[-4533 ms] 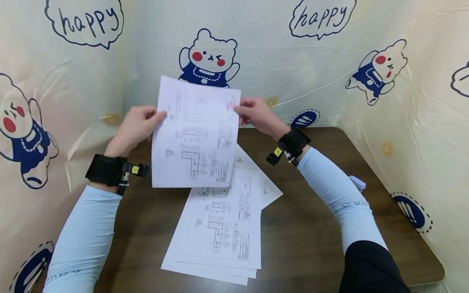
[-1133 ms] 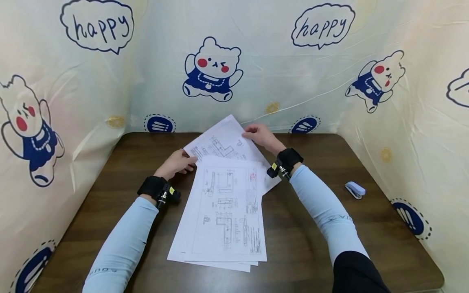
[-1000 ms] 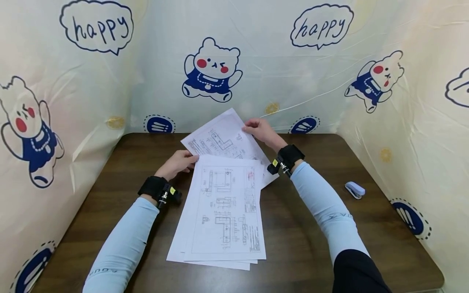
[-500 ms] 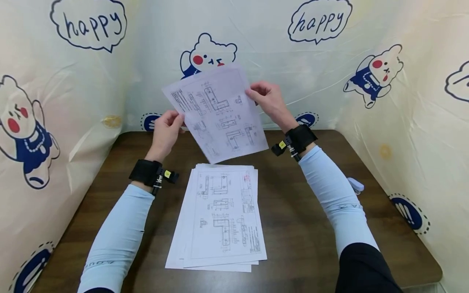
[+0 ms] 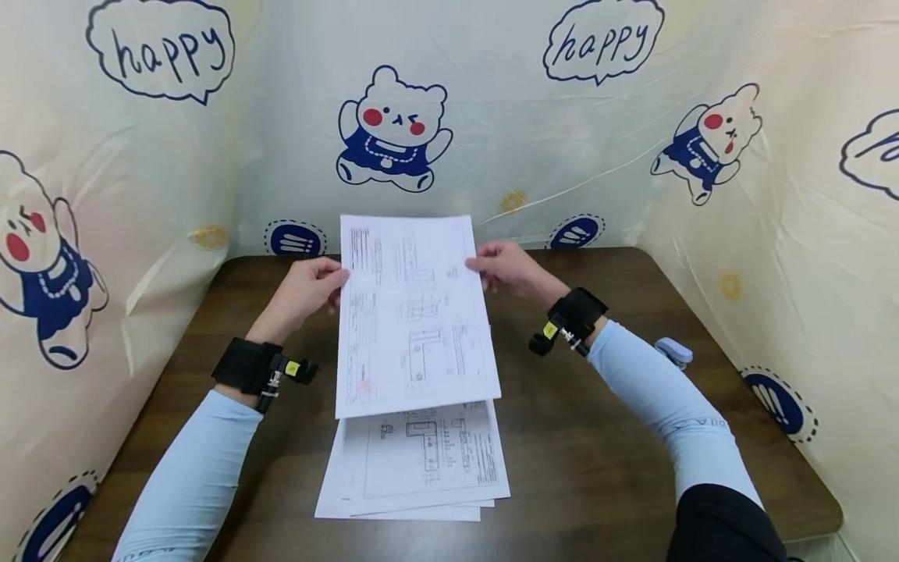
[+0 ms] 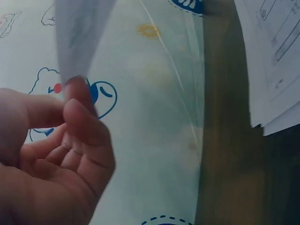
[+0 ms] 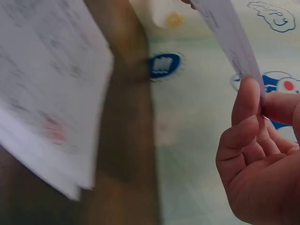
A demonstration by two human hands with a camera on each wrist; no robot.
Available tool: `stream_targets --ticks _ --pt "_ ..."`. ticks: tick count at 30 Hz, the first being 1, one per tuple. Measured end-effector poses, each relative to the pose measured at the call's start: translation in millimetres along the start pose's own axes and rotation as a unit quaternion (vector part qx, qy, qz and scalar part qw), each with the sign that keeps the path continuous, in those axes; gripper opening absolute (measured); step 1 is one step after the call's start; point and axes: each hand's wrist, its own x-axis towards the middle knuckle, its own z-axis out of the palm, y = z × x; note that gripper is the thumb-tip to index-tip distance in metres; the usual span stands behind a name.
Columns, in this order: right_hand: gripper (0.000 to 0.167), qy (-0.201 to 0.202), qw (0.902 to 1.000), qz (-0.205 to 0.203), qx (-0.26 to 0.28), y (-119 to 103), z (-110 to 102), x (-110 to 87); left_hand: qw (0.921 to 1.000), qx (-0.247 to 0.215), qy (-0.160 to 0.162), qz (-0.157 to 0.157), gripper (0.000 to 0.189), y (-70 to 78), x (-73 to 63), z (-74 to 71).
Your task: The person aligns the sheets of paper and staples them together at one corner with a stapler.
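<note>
A sheet of paper (image 5: pixel 414 312) printed with line drawings hangs over the table, its lower part overlapping a paper stack (image 5: pixel 421 484) in the head view. My left hand (image 5: pixel 302 293) pinches the sheet's left edge between thumb and fingers; the left wrist view shows this left hand (image 6: pixel 70 140) with the paper seen nearly edge-on. My right hand (image 5: pixel 513 269) pinches the opposite edge, and in the right wrist view the right hand (image 7: pixel 262 150) has its thumb and fingers on the paper. A red mark shows at the sheet's lower left. The stack's upper part is hidden behind the sheet.
The brown wooden table (image 5: pixel 576 468) has rounded back corners. A light purple stapler (image 5: pixel 674 351) lies at the right, partly behind my right forearm. A printed curtain (image 5: pixel 492 117) with bears surrounds the table on the back and sides.
Both hands have lifted the tilted sheet off the back of the table, turned it upright and brought it down and nearer, over the stack. An earlier sheet was laid on the stack before that.
</note>
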Motion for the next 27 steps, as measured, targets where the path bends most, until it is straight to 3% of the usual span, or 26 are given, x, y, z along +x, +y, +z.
stream_targets --ticks 6,10,17,27 --pt "0.023 -0.059 0.9953 0.063 -0.045 36.5 6.5 -12.9 0.9930 0.051 -0.100 -0.037 0.026 -14.8 -11.9 8.2" --pt "0.023 -0.081 0.9894 0.099 -0.068 55.9 11.1 -21.1 0.9858 0.062 -0.147 -0.054 0.026 -22.4 -16.8 19.4" --pt "0.026 -0.106 0.9807 0.114 -0.118 80.7 22.6 -28.0 0.9800 0.083 -0.162 -0.081 0.021 -38.2 -26.5 37.0" --pt "0.027 -0.106 0.9720 0.105 -0.182 102.8 30.2 -33.9 0.9666 0.200 -0.155 -0.042 0.018 -51.3 -28.4 63.9"
